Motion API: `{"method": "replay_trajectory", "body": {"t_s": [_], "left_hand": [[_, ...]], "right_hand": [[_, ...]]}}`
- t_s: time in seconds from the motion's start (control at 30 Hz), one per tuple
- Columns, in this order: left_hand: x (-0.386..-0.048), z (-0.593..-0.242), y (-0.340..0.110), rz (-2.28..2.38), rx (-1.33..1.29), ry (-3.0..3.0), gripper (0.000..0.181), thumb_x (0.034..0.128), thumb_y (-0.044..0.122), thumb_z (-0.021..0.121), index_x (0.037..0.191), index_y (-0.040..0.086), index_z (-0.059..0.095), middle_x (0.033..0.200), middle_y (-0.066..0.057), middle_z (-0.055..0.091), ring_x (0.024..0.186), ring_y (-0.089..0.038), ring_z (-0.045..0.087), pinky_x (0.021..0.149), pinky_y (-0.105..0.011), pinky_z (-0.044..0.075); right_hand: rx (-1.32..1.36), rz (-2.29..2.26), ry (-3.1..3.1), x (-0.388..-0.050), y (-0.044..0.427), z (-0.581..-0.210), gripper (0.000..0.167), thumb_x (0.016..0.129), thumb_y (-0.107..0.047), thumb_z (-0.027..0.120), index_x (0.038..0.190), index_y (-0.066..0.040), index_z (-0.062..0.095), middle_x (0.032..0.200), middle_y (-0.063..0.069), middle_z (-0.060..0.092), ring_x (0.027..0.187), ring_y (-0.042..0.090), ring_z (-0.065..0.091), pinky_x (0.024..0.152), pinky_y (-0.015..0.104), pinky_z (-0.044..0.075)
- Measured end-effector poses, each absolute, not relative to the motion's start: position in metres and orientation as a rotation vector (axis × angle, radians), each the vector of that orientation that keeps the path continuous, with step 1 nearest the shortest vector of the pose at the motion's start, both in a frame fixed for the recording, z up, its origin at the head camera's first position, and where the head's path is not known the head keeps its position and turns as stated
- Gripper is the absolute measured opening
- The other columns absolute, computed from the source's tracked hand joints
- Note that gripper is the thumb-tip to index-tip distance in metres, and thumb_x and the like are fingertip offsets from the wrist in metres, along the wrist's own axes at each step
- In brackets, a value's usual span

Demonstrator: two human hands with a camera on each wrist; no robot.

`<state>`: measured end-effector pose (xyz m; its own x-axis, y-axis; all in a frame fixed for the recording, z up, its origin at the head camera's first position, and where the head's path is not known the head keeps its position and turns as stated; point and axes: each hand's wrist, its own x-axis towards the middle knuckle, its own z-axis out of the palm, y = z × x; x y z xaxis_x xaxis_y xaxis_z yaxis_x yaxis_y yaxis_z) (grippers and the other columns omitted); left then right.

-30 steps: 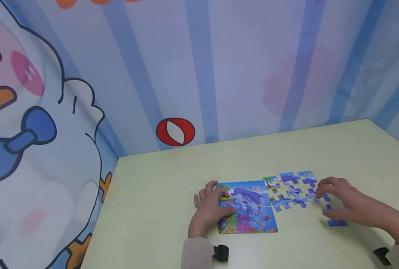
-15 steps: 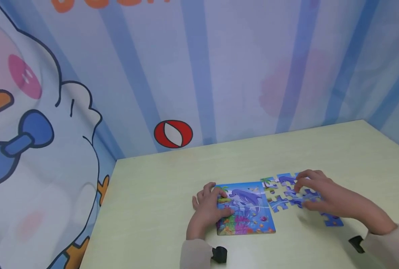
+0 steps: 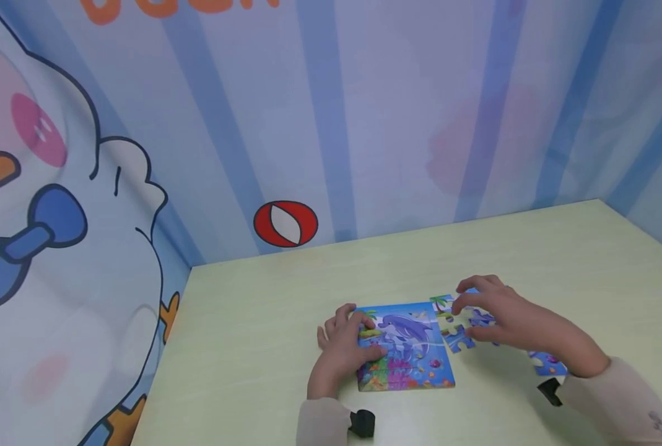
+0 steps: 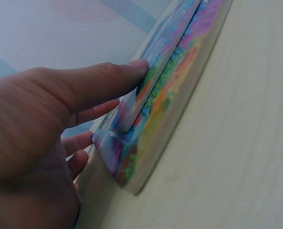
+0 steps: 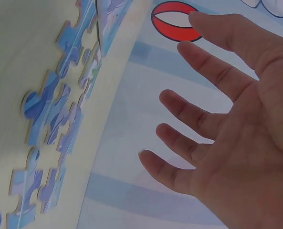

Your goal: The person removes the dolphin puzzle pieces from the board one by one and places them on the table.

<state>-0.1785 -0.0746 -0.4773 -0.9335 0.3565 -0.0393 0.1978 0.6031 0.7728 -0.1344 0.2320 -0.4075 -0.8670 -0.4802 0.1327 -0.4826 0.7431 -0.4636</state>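
A flat puzzle board [image 3: 405,347] with a printed dolphin and coral lies on the table. My left hand [image 3: 342,347] rests at its left side. The thumb [image 4: 108,81] presses on the printed face, where a raised panel edge shows in the left wrist view; other fingers are at the board's left edge. Loose jigsaw pieces [image 5: 41,109] lie in rough rows right of the board. My right hand [image 3: 509,316] hovers over them, fingers spread and slightly bent. Nothing is between its fingers in the right wrist view. It hides some pieces in the head view.
The pale wooden table [image 3: 252,341] meets a blue striped cloth backdrop [image 3: 397,124] with printed cartoons at the back and left. A few more pieces [image 3: 548,364] lie under and beside the right forearm. Black wrist straps [image 3: 362,423] show at both sleeves.
My right hand has moved left across the loose pieces, toward the board. Pieces at the right have come into view behind it. The left hand stays on the board; the head view shifts slightly.
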Motion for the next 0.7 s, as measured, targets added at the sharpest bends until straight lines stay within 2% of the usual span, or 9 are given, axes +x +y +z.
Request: {"method": "replay_trajectory", "body": {"t_s": [0.37, 0.7], "left_hand": [[-0.177, -0.475, -0.072, 1.264, 0.465, 2.619, 0.033, 0.0822, 0.023, 0.085, 0.101, 0.015, 0.059, 0.156, -0.017, 0.03, 0.137, -0.048, 0.023, 0.11, -0.072, -0.004], [-0.178, -0.475, -0.075, 1.244, 0.476, 2.627, 0.034, 0.0818, 0.023, 0.084, 0.102, 0.015, 0.058, 0.156, -0.016, 0.029, 0.136, -0.048, 0.023, 0.11, -0.072, -0.005]], "right_hand": [[0.806, 0.882, -2.905, -0.136, 0.213, -0.404, 0.017, 0.093, -0.023, 0.074, 0.109, -0.021, 0.069, 0.132, 0.013, 0.052, 0.123, 0.041, 0.042, 0.088, 0.057, 0.047], [0.831, 0.919, -2.924, -0.14, 0.199, -0.413, 0.015, 0.094, -0.016, 0.071, 0.108, -0.017, 0.07, 0.131, 0.014, 0.053, 0.118, 0.037, 0.048, 0.086, 0.052, 0.047]]}}
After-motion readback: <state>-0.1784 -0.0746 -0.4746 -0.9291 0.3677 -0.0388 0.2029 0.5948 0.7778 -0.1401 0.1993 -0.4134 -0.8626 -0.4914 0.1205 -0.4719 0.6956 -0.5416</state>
